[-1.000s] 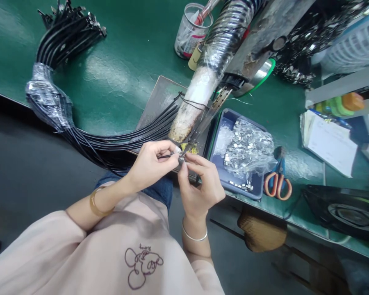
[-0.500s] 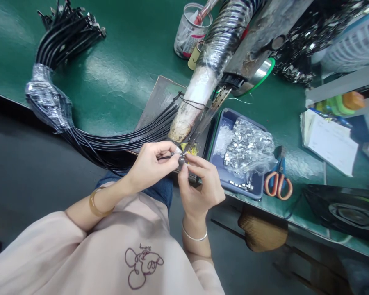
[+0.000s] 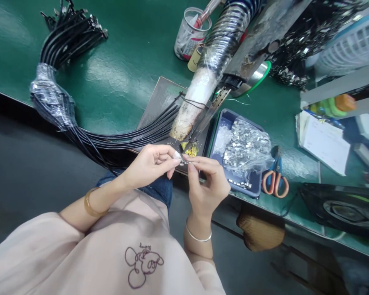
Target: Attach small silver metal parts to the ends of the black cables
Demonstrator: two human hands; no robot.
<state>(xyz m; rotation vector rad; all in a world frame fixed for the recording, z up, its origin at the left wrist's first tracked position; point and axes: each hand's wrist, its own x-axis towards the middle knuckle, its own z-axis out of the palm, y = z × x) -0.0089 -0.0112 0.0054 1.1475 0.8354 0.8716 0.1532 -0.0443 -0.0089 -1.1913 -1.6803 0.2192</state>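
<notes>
Between my hands, in front of the soldering iron's tip [image 3: 189, 144], is a small shiny metal connector [image 3: 182, 162]. My left hand [image 3: 155, 164] pinches it from the left, a white wrap on one fingertip. From the right my right hand [image 3: 209, 182] has thumb and forefinger closed on its other side. Fingers hide most of the connector, and I cannot make out a cable at it. Black cables [image 3: 135, 137] run from a plastic-wrapped bundle [image 3: 53, 98] at the left to a grey board [image 3: 158, 100] just beyond my hands.
A wide foil-wrapped hose [image 3: 213, 55] slants down over the board. To the right lie a blue tray [image 3: 217, 153] with bagged metal connectors [image 3: 247, 143], orange-handled cutters [image 3: 275, 182] and a notebook [image 3: 326, 141]. A clear cup [image 3: 189, 39] and a solder spool [image 3: 258, 78] stand behind.
My right hand has shifted slightly right, its fingers now straighter along the connector. The black cable seen in my left fingers before no longer shows there. The view has turned a little.
</notes>
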